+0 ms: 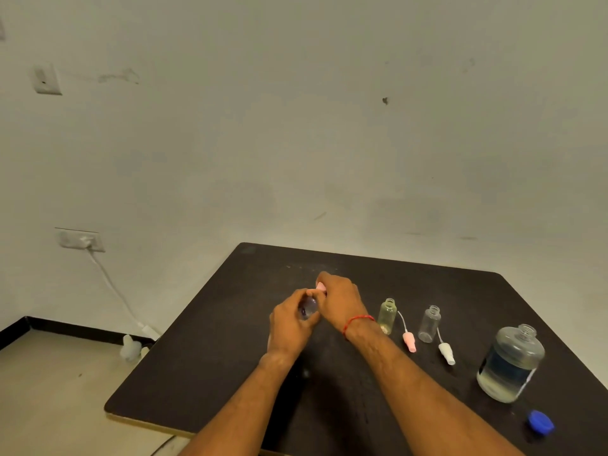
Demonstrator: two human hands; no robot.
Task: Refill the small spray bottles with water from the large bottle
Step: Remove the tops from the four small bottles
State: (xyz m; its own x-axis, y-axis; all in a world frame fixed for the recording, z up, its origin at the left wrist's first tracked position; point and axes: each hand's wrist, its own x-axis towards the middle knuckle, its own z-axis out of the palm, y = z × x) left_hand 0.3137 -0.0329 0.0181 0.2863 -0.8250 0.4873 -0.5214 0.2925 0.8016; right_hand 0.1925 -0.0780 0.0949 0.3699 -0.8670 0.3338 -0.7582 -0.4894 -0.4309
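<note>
Near the middle of the frame, above the dark worktop (pixel 204 373), the left hand (pixel 291 324) has its fingers wrapped around a small clear bottle (pixel 307 309); the right hand (pixel 340 299) pinches a pink cap (pixel 320 286) at the top of this bottle, with fingers closed on it. To the right, a yellow bottle (pixel 387 315) stands open, with a pink sprayer (pixel 409 341) lying just beside it; further right a clear bottle (pixel 429 324) stands open, with a white sprayer (pixel 446 353) lying beside it. At the right edge of the frame the big bottle (pixel 508 363) stands uncapped and partly full of water; its blue cap (pixel 540 421) lies on the worktop at lower right.
</note>
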